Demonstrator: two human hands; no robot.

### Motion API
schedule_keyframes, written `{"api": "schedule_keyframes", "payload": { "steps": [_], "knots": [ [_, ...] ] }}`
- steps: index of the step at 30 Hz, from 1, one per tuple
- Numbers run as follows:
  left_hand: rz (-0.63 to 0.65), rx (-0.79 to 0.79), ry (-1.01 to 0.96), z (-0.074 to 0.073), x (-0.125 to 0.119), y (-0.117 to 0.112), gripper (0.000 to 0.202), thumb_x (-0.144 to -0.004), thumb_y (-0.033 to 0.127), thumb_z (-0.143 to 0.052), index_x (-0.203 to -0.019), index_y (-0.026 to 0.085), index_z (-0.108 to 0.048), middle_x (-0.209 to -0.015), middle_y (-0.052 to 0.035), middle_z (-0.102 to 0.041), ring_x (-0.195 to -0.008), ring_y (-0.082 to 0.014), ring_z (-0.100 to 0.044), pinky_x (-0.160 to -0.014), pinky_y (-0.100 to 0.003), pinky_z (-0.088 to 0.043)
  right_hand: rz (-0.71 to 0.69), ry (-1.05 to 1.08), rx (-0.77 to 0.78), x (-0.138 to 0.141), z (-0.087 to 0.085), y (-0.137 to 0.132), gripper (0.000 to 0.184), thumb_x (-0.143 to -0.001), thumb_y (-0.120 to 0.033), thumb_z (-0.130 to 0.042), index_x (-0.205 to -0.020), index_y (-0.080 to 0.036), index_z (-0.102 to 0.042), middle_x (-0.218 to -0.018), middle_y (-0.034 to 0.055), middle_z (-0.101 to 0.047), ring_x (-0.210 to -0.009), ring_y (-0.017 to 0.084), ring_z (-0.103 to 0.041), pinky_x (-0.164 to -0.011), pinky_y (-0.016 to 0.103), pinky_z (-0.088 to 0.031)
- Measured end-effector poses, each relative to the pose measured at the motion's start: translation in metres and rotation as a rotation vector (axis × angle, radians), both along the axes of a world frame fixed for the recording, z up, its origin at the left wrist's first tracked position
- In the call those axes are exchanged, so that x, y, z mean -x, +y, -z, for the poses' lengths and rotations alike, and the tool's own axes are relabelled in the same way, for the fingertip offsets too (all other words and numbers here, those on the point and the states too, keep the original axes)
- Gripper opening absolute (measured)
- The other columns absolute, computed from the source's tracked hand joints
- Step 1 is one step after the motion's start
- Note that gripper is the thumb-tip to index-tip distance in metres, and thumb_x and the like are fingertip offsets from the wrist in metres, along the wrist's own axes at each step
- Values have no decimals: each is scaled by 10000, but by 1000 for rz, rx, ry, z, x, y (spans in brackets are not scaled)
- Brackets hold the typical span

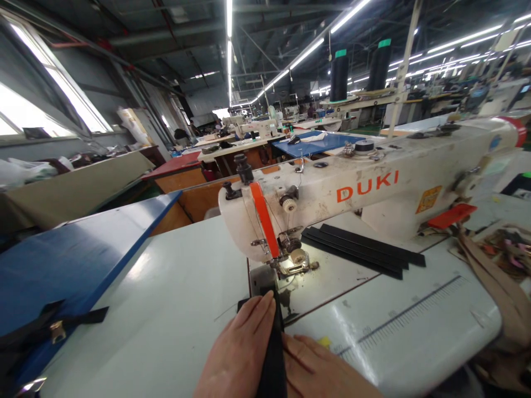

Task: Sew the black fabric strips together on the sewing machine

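Observation:
A white DUKI sewing machine (373, 188) stands on the pale table (174, 309). A black strap (274, 354) runs from the bottom edge up toward the presser foot (295, 264). My left hand (243, 351) lies flat on the table, fingers together and stretched out, pressing the strap's left edge. My right hand (323, 373) lies flat on the strap's right side, its fingers partly hidden by the strap. Several black strips (365, 251) lie stacked under the machine arm.
A blue board (74, 260) lies at the left with a black strap and metal buckle (58, 330) on it. Tan webbing (493, 282) hangs at the right. Black thread cones (339, 74) stand behind. More sewing tables fill the hall beyond.

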State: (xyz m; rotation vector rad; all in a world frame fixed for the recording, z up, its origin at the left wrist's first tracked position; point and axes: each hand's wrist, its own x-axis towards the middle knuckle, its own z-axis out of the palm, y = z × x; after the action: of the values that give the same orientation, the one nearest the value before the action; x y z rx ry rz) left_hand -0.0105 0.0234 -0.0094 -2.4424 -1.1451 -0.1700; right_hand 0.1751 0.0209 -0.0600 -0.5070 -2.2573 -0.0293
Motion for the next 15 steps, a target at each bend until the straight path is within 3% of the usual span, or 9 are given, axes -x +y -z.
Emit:
{"api": "schedule_keyframes", "payload": {
  "steps": [8, 15],
  "knots": [
    [4, -27, -37, 2, 1, -1, 518, -771, -15, -377, -1224, 153, -565, -1223, -71, -664, -1064, -198, -641, -887, -279, -545, -20, -67, 71, 2, 0, -2, 383, -977, -220, -420, -1326, -63, -443, -1215, 115, -632, -1086, 213, -585, -893, 305, -514],
    [2, -63, -52, 1, 0, -4, 478, -812, 10, -366, -1231, 140, -557, -1215, -86, -665, -1067, -201, -640, -901, -293, -539, -6, -80, 93, 1, -4, -2, 334, -982, -214, -398, -1263, -63, -498, -1171, 115, -653, -1054, 222, -598, -889, 313, -513]
  ]
}}
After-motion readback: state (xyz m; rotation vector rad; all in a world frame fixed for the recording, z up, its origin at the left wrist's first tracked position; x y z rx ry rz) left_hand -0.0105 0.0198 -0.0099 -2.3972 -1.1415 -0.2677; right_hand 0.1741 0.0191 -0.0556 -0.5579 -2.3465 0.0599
